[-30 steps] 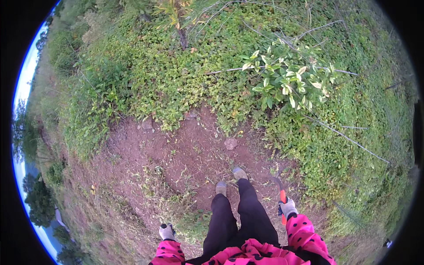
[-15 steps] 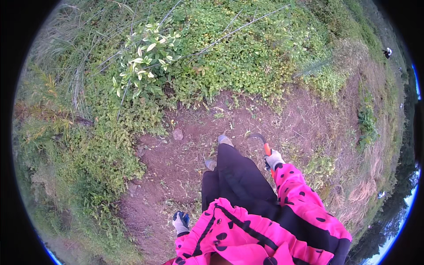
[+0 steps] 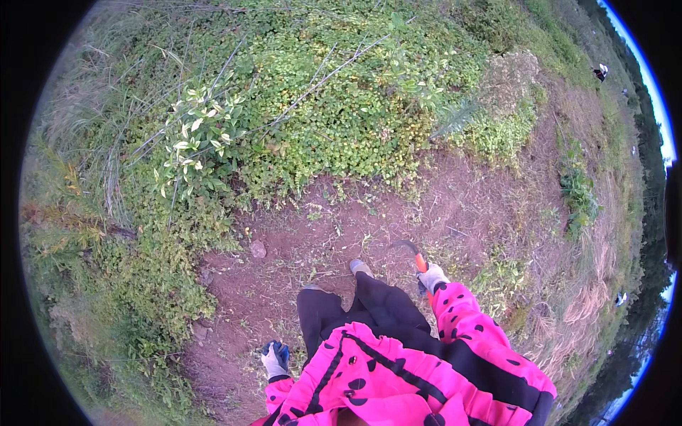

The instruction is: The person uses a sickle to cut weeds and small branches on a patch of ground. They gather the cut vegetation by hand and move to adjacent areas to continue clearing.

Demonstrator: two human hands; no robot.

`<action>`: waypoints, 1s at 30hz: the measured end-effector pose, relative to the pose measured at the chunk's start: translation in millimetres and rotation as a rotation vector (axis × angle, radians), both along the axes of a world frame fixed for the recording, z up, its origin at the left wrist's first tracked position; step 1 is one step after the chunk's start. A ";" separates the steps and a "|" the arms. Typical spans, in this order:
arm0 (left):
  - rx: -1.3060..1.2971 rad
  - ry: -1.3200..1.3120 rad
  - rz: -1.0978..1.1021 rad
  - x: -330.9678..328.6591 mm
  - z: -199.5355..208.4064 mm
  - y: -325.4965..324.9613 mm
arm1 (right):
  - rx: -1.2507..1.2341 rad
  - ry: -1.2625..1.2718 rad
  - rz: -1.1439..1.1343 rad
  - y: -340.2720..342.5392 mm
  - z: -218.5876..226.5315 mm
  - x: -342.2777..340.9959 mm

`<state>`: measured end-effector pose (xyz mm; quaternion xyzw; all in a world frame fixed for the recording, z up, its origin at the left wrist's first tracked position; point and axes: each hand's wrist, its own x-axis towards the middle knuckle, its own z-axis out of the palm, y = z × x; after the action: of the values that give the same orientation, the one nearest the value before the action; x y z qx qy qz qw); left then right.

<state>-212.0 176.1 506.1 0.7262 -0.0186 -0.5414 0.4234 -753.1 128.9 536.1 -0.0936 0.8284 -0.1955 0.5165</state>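
Note:
My right hand (image 3: 432, 275), in a light glove with a dark blue palm, is closed around the orange handle of a sickle (image 3: 420, 263). The sickle's dark curved blade points forward and bends to the left, above the bare soil. Low at my left side hangs my left hand (image 3: 274, 360), gloved the same way. Its fingers are loosely curled and a little apart, and nothing shows in them. My legs in dark trousers (image 3: 334, 312) stand between the hands, with one shoe (image 3: 360, 268) on the soil.
Dense green ground cover (image 3: 334, 121) borders the soil ahead and on the left. A leafy shrub (image 3: 195, 142) and thin bare branches (image 3: 320, 82) rise from it. A stone (image 3: 258, 248) lies ahead left. Dry grass (image 3: 590, 302) lies right; a distant person (image 3: 601, 72) is far right.
I have stepped forward: the left leg now comes ahead with a bent knee. The shrub and stone have shifted left and the soil patch lower. The sickle stays in my right hand.

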 end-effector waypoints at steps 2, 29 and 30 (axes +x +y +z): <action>0.047 0.000 0.087 -37.6 22.6 -13.6 | 0.089 0.054 0.099 0.7 -7.7 -28.7; 0.158 0.043 0.651 209.9 -2.3 110.1 | -0.079 0.058 0.888 -210.6 -18.2 397.5; 0.121 0.039 0.661 228.5 -7.2 98.1 | -0.112 0.012 0.815 -221.7 -7.2 418.0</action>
<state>16.5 274.2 498.9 0.7062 0.2582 -0.3885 0.5326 -335.1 -92.7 528.9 -0.4433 0.7145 -0.0191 0.5410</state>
